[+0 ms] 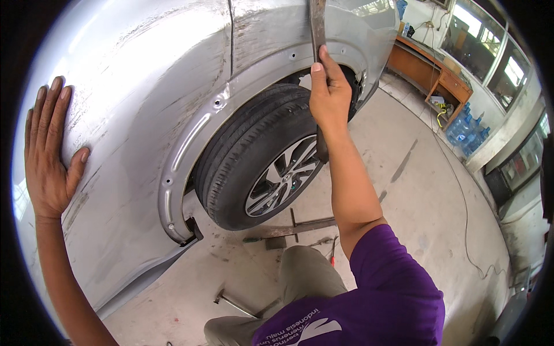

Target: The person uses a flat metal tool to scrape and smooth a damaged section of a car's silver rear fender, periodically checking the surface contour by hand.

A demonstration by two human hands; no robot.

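Concrete workshop floor [427, 190] lies grey and dusty below, and nearest on it, by the person's bent knee, lie scattered hand tools [288, 229]: a flat bar, a screwdriver-like piece, a bent rod. Above them stands a silver car, its rear side scuffed and scraped. The left hand [49, 150] rests flat on the body panel [133, 115], fingers spread, holding nothing. The right hand [329, 95] is raised before the wheel arch [231, 95], thumb and fingers closed around a long flat metal bar [317, 26] that runs up over the arch lip and down past the tyre [254, 155]. That bar looks stiff and rather heavy, with bare, probably hard edges; I judge the middle, where the hand now sits, the best hold for control, a dusty surface giving fair grip. The alloy wheel [283, 176] sits inside the arch, trim removed, bare holes showing.

Farther off, a wooden worktop [430, 72] stands along the wall below windows. Beside it cluster several large blue water bottles [466, 128]; whether they are full I cannot tell.
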